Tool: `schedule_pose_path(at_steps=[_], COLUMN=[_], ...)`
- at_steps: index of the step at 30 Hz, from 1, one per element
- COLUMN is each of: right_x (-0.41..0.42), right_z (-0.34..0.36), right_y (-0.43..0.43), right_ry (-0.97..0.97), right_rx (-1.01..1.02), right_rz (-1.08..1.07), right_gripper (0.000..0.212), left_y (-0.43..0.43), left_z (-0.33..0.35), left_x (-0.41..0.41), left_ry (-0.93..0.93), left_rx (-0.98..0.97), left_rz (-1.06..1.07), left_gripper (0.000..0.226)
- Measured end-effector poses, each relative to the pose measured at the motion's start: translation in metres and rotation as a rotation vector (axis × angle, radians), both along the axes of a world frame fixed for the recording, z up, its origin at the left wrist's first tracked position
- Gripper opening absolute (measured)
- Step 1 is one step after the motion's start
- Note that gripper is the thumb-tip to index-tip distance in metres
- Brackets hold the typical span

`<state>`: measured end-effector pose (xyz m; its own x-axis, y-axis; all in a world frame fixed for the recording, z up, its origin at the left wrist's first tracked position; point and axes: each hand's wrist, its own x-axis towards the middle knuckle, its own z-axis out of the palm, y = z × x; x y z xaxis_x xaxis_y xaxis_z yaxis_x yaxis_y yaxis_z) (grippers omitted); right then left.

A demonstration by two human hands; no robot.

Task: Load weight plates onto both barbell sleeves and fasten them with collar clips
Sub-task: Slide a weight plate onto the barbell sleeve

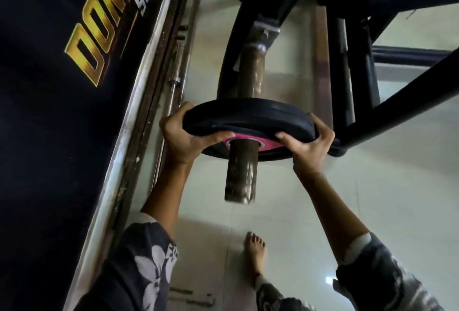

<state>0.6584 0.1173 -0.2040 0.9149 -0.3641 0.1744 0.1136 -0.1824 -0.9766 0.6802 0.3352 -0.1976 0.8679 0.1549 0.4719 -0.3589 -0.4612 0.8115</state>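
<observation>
A black weight plate (248, 117) with a pink centre ring sits partway along the rusty brown barbell sleeve (241, 176), whose end sticks out toward me. My left hand (183, 134) grips the plate's left rim, thumb on the near face. My right hand (308, 146) grips its right rim the same way. Beyond the plate the sleeve runs up to its collar (257, 48) at the rack. No collar clip shows.
Black rack frame tubes (397, 102) cross the right and top. A dark wall banner with gold lettering (96, 45) and a metal frame stand close on the left. A spare chrome bar (173, 87) lies along the wall. My bare foot (255, 253) rests on the pale tile floor.
</observation>
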Motion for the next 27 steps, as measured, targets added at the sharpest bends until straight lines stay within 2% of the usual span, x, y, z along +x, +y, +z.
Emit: schedule_pose_path(at_steps=[3,4,7,10,13,19,23,27], right_x=[-0.065,-0.087,-0.146,-0.203,-0.255,-0.338,-0.374,-0.406], right_z=[0.005,0.009,0.034,0.074,0.125,0.254,0.313,0.353], right_y=[0.01,0.013,0.017,0.012,-0.006,-0.08,-0.145,-0.228], right_ry=[0.147,0.162,0.158,0.126,0.066,-0.044,-0.135,-0.209], right_rx=[-0.01,-0.008,0.037,0.106,0.105,0.035,0.012,-0.008], right_rz=[-0.003,0.003,0.05,0.062,0.037,-0.061,-0.127,-0.213], right_gripper=[0.085,0.086,0.053,0.034,0.033,0.032,0.035,0.029], left_y=[0.008,0.011,0.012,0.005,-0.012,-0.087,-0.156,-0.247], left_z=[0.001,0.005,0.026,0.071,0.132,0.254,0.305,0.338], left_x=[-0.064,-0.085,-0.145,-0.202,-0.25,-0.32,-0.345,-0.358], left_ry=[0.092,0.122,0.139,0.106,0.079,-0.031,-0.136,-0.172], left_rx=[-0.026,-0.05,-0.062,-0.023,0.011,-0.059,-0.114,-0.154], left_rz=[0.017,0.004,-0.003,-0.002,-0.031,-0.133,-0.216,-0.243], left_gripper=[0.075,0.075,0.077,0.078,0.073,0.066,0.051,0.055])
